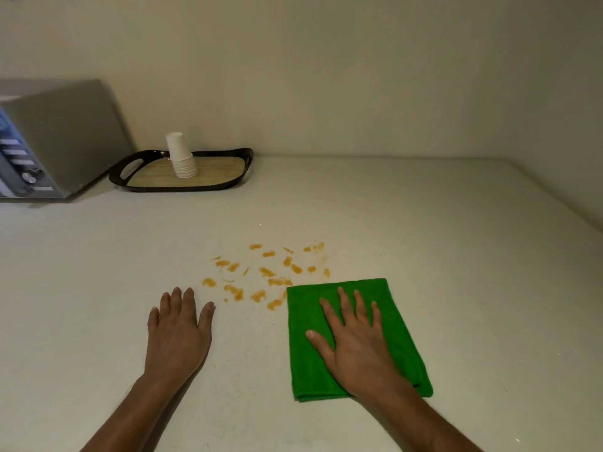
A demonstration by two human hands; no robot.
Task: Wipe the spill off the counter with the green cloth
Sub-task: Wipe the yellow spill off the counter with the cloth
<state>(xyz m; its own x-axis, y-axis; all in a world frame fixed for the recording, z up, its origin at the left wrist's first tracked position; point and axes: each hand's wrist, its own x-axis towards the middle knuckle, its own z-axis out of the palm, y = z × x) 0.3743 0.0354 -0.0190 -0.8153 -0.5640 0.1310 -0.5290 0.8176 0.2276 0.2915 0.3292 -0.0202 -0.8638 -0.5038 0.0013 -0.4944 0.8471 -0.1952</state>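
Note:
A folded green cloth (pixel 404 340) lies flat on the pale counter (pixel 456 239), right of centre. My right hand (pixel 354 337) rests palm down on top of it with fingers spread, pressing rather than gripping. Orange spill blotches (pixel 267 272) are scattered over the counter just beyond and to the left of the cloth's far left corner. My left hand (pixel 179 327) lies flat on the bare counter to the left of the spill, fingers nearly together, holding nothing.
A dark-rimmed tray (pixel 228 182) with a stack of white paper cups (pixel 181 156) stands at the back left against the wall. A grey microwave (pixel 55 135) sits at the far left. The counter's right edge runs diagonally at the far right.

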